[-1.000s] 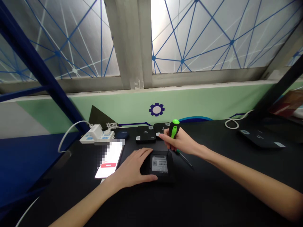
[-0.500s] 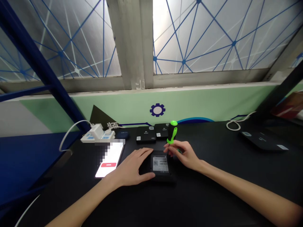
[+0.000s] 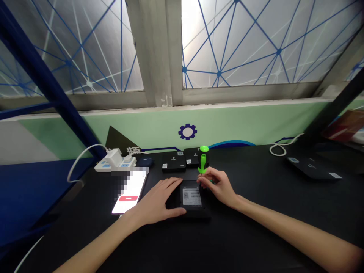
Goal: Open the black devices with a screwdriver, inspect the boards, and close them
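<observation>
Black desk (image 3: 256,235), screwdriver (image 3: 203,159) in right hand (image 3: 218,185), pale green wall (image 3: 241,127), frosted window (image 3: 250,45)

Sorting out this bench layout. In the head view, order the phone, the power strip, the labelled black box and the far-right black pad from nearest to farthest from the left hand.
From the left hand:
1. Labelled black box: touching, at its fingertips, to the right.
2. Phone: just left of it.
3. Power strip: back left.
4. Black pad: far right.
</observation>
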A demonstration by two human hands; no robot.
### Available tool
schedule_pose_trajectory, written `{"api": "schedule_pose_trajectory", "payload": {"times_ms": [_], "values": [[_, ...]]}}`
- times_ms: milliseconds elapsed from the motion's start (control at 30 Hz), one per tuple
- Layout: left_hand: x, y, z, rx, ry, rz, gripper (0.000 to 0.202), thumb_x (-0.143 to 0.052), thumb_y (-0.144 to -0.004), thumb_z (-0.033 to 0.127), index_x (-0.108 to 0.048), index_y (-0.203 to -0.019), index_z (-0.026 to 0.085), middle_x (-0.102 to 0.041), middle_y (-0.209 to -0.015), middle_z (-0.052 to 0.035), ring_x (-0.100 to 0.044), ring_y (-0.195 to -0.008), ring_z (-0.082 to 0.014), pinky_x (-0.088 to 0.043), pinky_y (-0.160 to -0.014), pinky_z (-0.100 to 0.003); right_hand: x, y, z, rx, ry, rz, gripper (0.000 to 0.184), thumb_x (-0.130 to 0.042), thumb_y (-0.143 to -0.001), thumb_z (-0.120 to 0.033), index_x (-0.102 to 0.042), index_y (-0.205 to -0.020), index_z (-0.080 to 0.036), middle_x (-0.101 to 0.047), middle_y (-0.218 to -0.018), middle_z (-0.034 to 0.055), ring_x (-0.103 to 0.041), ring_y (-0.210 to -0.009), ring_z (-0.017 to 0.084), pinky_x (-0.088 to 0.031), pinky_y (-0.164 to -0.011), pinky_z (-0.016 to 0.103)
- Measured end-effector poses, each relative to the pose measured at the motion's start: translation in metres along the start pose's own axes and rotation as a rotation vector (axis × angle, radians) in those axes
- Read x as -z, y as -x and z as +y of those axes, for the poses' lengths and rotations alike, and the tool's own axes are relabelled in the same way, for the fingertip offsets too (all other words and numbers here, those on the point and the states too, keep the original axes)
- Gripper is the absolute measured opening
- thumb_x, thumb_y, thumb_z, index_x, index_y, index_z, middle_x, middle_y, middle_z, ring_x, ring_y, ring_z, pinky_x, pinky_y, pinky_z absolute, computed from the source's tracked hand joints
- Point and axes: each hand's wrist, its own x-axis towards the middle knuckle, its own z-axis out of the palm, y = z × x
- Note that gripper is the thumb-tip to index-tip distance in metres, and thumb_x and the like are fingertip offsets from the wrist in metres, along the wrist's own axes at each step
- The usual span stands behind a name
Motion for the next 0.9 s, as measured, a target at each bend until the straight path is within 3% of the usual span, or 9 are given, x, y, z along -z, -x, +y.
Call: {"api": "schedule_pose_trajectory", "payload": {"times_ms": [233,467,767,900], "values": [[-0.0007,0.0,-0.0003,0.011,-0.012,-0.01,0.085,-0.058,-0.089,0.073,-0.032,-0.156,0.028,-0.04,-0.158,-0.0078,-0.041,-0.14,-0.0336,-0.035,-0.115,-0.048,0.0011,-0.0024,0.0026,-0.019,-0.007,0.035,0.023,-0.075,-0.088,-0.039,-0.063,-0.083,-0.019,-0.065,-0.07,0.0003,-0.062,-0.058,0.014,-0.055,-0.056,0.026],[-0.0014,0.0,0.0032,0.013,-0.009,-0.002,0.082,-0.056,-0.09,0.072,-0.033,-0.156,0.028,-0.04,-0.158,-0.0073,-0.04,-0.141,-0.0326,-0.034,-0.115,-0.047,0.0028,0.0009,-0.0044,0.059,0.045,-0.051,0.019,-0.055,-0.102,-0.034,-0.067,-0.102,-0.019,-0.072,-0.085,0.0057,-0.064,-0.065,0.015,-0.055,-0.062,0.027],[-0.0011,-0.0011,0.0023,0.006,-0.007,0.004,0.082,-0.057,-0.09,0.071,-0.033,-0.156,0.028,-0.041,-0.157,-0.0071,-0.042,-0.14,-0.0329,-0.035,-0.115,-0.048,0.0012,-0.002,0.001,0.038,0.056,0.01,0.02,-0.065,-0.095,-0.037,-0.061,-0.086,-0.02,-0.071,-0.08,0.0045,-0.065,-0.062,0.016,-0.057,-0.061,0.028],[-0.0007,-0.0006,0.0032,0.006,-0.015,0.003,0.081,-0.057,-0.09,0.071,-0.034,-0.155,0.028,-0.04,-0.158,-0.0072,-0.041,-0.141,-0.0329,-0.035,-0.115,-0.048,-0.0001,-0.0033,0.0004,0.021,0.053,0.007,0.019,-0.066,-0.095,-0.037,-0.062,-0.087,-0.02,-0.068,-0.075,0.0026,-0.063,-0.06,0.015,-0.055,-0.059,0.027]]}}
